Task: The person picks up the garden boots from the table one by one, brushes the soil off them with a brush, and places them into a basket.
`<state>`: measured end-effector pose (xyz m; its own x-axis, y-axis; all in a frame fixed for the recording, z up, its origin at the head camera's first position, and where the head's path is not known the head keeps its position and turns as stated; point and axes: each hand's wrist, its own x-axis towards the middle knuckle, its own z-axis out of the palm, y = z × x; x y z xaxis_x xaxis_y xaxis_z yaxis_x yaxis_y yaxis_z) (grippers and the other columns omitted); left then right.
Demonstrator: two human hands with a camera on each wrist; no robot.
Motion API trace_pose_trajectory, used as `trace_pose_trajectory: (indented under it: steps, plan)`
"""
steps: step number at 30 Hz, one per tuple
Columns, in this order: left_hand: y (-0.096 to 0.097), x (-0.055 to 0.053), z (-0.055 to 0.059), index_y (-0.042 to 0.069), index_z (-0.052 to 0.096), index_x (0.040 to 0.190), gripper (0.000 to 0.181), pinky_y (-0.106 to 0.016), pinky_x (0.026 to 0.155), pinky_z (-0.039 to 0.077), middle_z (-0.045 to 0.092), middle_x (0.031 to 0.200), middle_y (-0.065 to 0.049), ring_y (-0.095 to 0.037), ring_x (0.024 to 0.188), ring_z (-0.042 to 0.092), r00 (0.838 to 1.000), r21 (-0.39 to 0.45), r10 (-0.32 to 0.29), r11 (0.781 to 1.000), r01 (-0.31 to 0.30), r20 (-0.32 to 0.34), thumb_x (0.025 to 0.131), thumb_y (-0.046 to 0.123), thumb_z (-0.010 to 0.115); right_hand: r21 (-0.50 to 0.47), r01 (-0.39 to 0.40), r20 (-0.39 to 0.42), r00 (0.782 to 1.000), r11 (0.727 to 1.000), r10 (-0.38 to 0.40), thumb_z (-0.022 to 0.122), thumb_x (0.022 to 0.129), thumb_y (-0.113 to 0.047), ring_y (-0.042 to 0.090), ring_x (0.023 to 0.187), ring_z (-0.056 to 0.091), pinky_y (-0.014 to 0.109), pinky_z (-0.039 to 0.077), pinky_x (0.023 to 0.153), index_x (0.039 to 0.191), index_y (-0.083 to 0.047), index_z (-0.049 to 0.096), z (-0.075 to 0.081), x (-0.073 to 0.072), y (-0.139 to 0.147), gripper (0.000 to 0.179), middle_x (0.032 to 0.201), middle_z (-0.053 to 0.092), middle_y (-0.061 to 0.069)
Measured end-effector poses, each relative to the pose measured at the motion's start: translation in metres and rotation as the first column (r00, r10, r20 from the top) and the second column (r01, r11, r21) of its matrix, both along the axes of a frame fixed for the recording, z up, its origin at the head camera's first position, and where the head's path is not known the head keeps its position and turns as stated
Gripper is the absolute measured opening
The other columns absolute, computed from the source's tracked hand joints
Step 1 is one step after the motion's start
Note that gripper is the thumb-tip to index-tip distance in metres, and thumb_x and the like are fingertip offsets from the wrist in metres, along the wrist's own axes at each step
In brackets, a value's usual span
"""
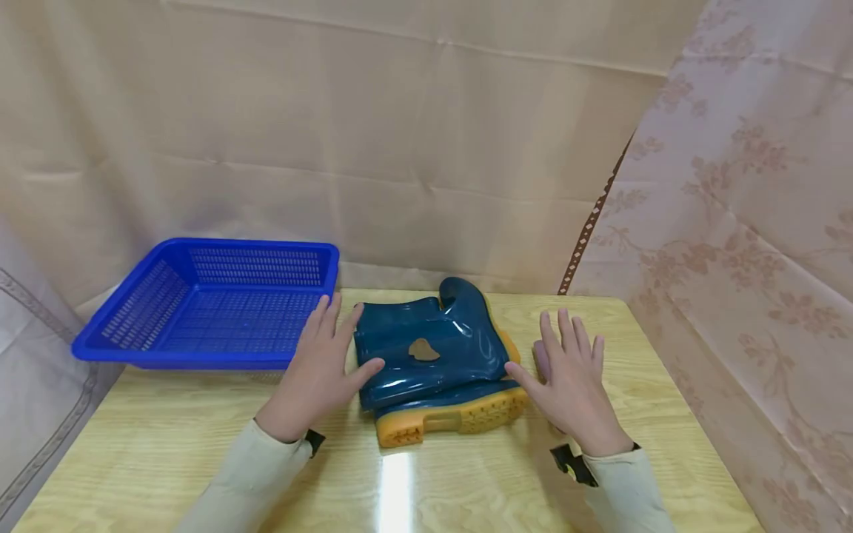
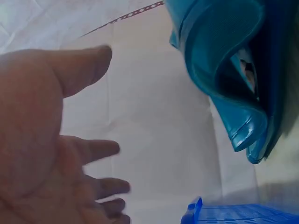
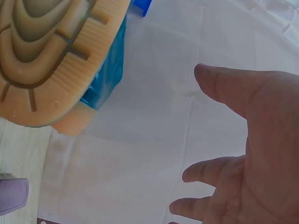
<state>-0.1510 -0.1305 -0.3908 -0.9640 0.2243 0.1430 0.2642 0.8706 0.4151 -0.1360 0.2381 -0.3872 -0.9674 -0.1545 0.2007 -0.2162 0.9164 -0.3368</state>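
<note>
A pair of glossy teal rubber boots lies sideways on the table, the upper boot [image 1: 466, 337] overlapping the lower boot [image 1: 460, 418]. The soles are orange-yellow, and a brown patch [image 1: 422, 350] marks the upper shaft. My left hand [image 1: 320, 381] hovers with spread fingers beside the boot openings, holding nothing. Past the toe end, my right hand [image 1: 574, 385] is likewise spread and holds nothing. A purple object [image 1: 543, 360] is partly hidden behind the right hand; its blunt end shows in the right wrist view.
A blue perforated plastic basket [image 1: 200, 363] stands at the back left, close to the left hand. Beige curtain [image 1: 413, 148] hangs behind the wooden table [image 1: 466, 492], and a floral curtain [image 1: 753, 259] borders its right side.
</note>
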Motion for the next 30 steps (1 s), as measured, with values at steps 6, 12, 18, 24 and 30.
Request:
trace_pose_trajectory:
  steps: [6, 12, 18, 24, 30]
  plan:
    - [0.0, 0.005, 0.0, 0.008, 0.059, 0.142, 0.05, -0.054, 0.106, 0.05, 0.053, 0.148, -0.016, -0.035, 0.136, 0.05, 0.982, 0.026, -0.07, 0.997, 0.076, -0.176, 0.098, 0.03, 0.072, -0.009, -0.019, -0.023, 1.0, 1.0, 0.019, 0.06, 0.097, -0.064, 0.049, 0.156, 0.001, 0.07, -0.01, 0.119, 0.164, -0.003, 0.016, 0.004, 0.002, -0.002, 0.1, 0.17, 0.005, 0.025]
    - [-0.003, 0.015, -0.005, 0.008, 0.069, 0.126, 0.038, -0.041, 0.079, 0.06, 0.071, 0.117, -0.008, -0.022, 0.095, 0.068, 0.996, 0.082, 0.02, 0.996, -0.027, 0.085, 0.101, 0.037, 0.068, -0.01, -0.012, -0.012, 1.0, 1.0, 0.012, 0.06, 0.097, -0.063, 0.05, 0.155, 0.002, 0.071, -0.008, 0.119, 0.163, 0.0, 0.017, 0.008, 0.006, -0.003, 0.101, 0.17, 0.006, 0.026]
    - [-0.014, 0.014, -0.022, 0.003, 0.068, 0.122, 0.071, -0.041, 0.073, 0.057, 0.07, 0.097, -0.006, -0.019, 0.082, 0.063, 0.908, 0.103, 0.088, 0.984, -0.142, 0.411, 0.1, 0.068, 0.05, -0.017, -0.026, -0.007, 1.0, 1.0, 0.026, 0.06, 0.097, -0.063, 0.05, 0.155, 0.001, 0.071, -0.008, 0.118, 0.164, -0.004, 0.018, 0.01, 0.009, -0.002, 0.099, 0.17, 0.005, 0.027]
    - [-0.021, 0.0, -0.05, -0.003, 0.058, 0.133, 0.085, -0.04, 0.075, 0.059, 0.069, 0.102, -0.01, -0.022, 0.082, 0.064, 0.811, 0.347, 0.006, 0.902, -0.257, 0.585, 0.098, 0.073, 0.046, -0.003, -0.037, 0.01, 0.999, 0.999, 0.037, 0.06, 0.098, -0.061, 0.051, 0.155, 0.0, 0.072, -0.009, 0.118, 0.165, -0.005, 0.016, 0.012, 0.008, -0.002, 0.098, 0.169, 0.004, 0.028]
    - [-0.019, -0.015, -0.066, -0.001, 0.065, 0.116, 0.069, -0.033, 0.067, 0.06, 0.066, 0.093, -0.011, -0.02, 0.076, 0.062, 0.725, 0.537, -0.125, 0.758, -0.371, 0.678, 0.101, 0.065, 0.05, -0.005, -0.031, 0.023, 0.999, 1.0, 0.031, 0.062, 0.097, -0.061, 0.051, 0.155, 0.001, 0.071, -0.009, 0.119, 0.164, -0.002, 0.014, 0.013, 0.009, -0.002, 0.101, 0.169, 0.004, 0.029]
